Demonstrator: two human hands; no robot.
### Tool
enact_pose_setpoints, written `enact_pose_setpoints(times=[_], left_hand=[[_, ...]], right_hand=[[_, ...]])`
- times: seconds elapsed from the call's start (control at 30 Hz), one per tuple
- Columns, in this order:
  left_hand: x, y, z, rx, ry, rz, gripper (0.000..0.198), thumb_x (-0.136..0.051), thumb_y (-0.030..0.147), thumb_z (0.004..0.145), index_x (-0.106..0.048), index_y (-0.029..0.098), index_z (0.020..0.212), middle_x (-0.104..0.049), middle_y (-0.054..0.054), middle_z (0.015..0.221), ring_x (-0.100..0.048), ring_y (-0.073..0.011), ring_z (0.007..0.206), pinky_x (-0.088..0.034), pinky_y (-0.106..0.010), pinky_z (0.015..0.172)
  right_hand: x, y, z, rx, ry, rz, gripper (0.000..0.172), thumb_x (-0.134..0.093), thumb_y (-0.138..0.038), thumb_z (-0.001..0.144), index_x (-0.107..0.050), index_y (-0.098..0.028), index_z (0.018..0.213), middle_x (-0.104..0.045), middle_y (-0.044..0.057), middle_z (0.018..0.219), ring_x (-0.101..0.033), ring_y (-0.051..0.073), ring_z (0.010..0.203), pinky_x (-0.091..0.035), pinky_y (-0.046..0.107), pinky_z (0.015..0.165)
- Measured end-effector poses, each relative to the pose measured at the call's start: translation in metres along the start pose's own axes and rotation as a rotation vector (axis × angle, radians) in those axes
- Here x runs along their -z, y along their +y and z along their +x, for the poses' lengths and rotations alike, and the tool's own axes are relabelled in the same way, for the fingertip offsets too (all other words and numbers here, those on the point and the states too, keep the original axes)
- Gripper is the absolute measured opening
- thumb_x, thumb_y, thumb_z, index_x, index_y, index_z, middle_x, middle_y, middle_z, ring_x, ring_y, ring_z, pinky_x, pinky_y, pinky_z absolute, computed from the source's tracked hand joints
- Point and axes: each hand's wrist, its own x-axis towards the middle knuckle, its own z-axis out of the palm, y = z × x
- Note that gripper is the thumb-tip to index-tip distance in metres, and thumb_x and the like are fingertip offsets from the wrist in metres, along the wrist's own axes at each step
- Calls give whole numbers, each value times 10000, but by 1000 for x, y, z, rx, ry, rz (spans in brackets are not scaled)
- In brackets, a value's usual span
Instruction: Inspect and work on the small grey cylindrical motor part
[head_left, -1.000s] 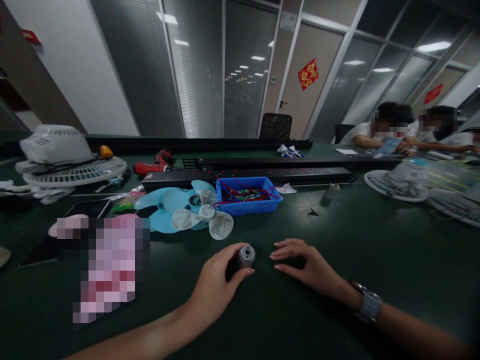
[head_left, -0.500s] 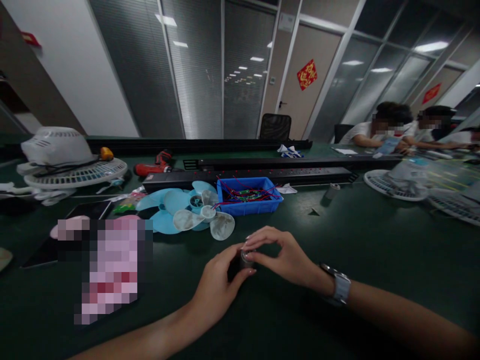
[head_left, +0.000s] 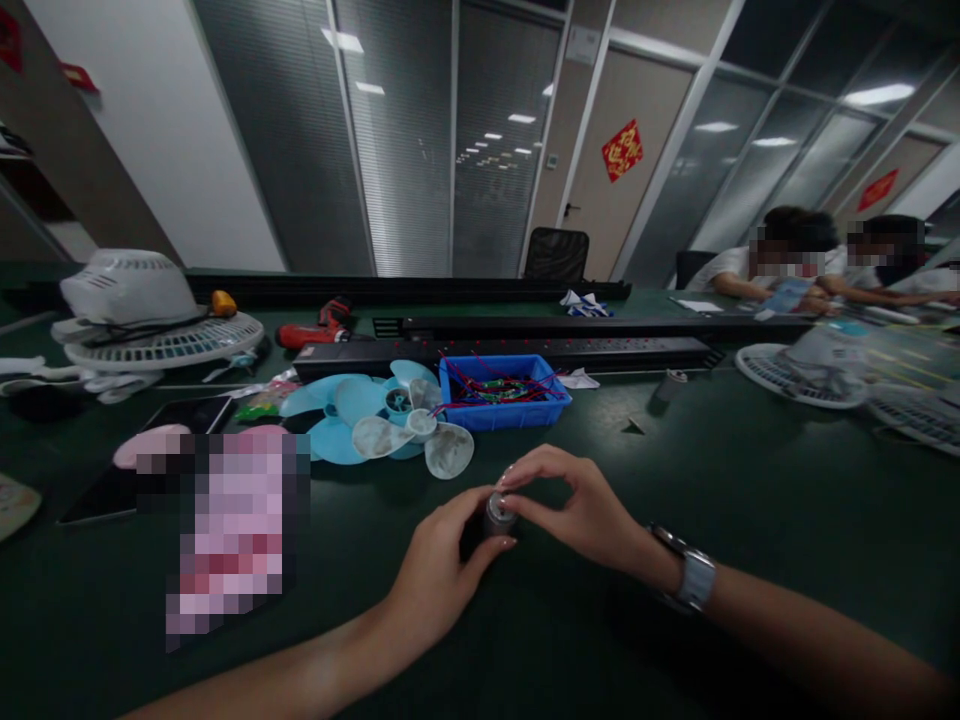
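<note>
My left hand (head_left: 435,575) is wrapped round a small grey cylindrical motor (head_left: 498,514) standing on the dark green table (head_left: 750,500). My right hand (head_left: 577,510), with a watch on its wrist, pinches the motor's top with its fingertips. Just behind the hands lie a clear fan blade (head_left: 420,440) and a light blue fan blade (head_left: 345,415).
A blue bin (head_left: 504,392) of red wires and small boards stands behind the blades. Black power strips (head_left: 525,350), a red drill (head_left: 319,325), white fan grilles (head_left: 161,345), a tablet (head_left: 142,460) and a blurred pink patch lie around. People sit at the far right.
My right hand came left from the table and closed its fingertips on the motor's top. My left hand kept its hold. The view shifted slightly.
</note>
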Motion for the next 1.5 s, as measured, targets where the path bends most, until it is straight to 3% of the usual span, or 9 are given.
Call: enact_pose_setpoints(times=[0.17,0.33,0.57,0.73,0.87,1.0,1.13,1.23,1.5], left_hand=[[-1,-3,-1,4,6,1,376,-692,188,837,-596,236,1197,-686,-37,1158,-643,-230,1040,-501,-370,921],[-1,-2,-1,9,10,-1,317,-665,189,856,-608,208,1168,-695,-58,1119,-654,-233,1007,-511,-370,896],[0,0,0,25,-3,-16,382,-685,191,842,-598,234,1212,-677,-59,1195,-633,-246,1081,-492,-403,962],[0,0,-1,21,-1,-2,386,-672,195,850,-598,233,1226,-675,-73,1204,-636,-254,1083,-497,-413,961],[1,2,0,12,-6,-1,380,-671,190,847,-601,237,1218,-680,-64,1193,-643,-248,1070,-511,-391,938],[2,3,-1,35,-2,11,367,-686,197,840,-607,238,1196,-689,-51,1170,-644,-244,1062,-509,-387,935],[2,3,-1,75,-1,43,388,-700,206,830,-604,242,1203,-684,-44,1185,-635,-247,1078,-498,-404,953],[1,4,0,83,4,47,383,-701,210,829,-606,239,1198,-686,-43,1180,-638,-247,1074,-499,-407,954],[1,2,2,61,-5,52,368,-685,215,838,-601,234,1196,-687,-60,1175,-643,-260,1064,-509,-429,940]], right_hand=[[0,3,-1,-39,-67,12,208,-756,-155,808,-712,-230,997,-732,11,976,-680,161,923,-545,309,838],[1,3,-6,22,-140,18,498,-805,-156,752,-633,-265,1206,-681,24,1207,-599,196,1156,-480,376,1000],[8,6,-9,-40,67,-69,67,-737,-195,803,-725,-232,859,-735,29,1060,-678,211,986,-507,398,903],[1,4,-5,-48,8,-51,215,-770,-189,781,-731,-249,984,-728,29,1086,-677,216,1001,-515,400,901],[-2,3,-2,-21,57,-36,112,-769,-194,791,-750,-248,887,-750,14,989,-695,202,932,-536,376,869],[17,9,-7,-31,90,-38,106,-762,-271,806,-749,-240,906,-739,33,1011,-694,209,958,-552,362,868],[33,31,-33,-173,-32,-112,295,-783,-281,794,-696,-249,1074,-765,21,942,-696,225,969,-515,437,933],[34,48,-52,-158,-122,-162,174,-771,-280,804,-741,-261,975,-758,27,991,-678,233,1016,-501,452,960],[31,12,-13,41,112,-103,108,-765,-255,812,-757,-266,920,-748,22,944,-682,218,950,-494,436,951]])
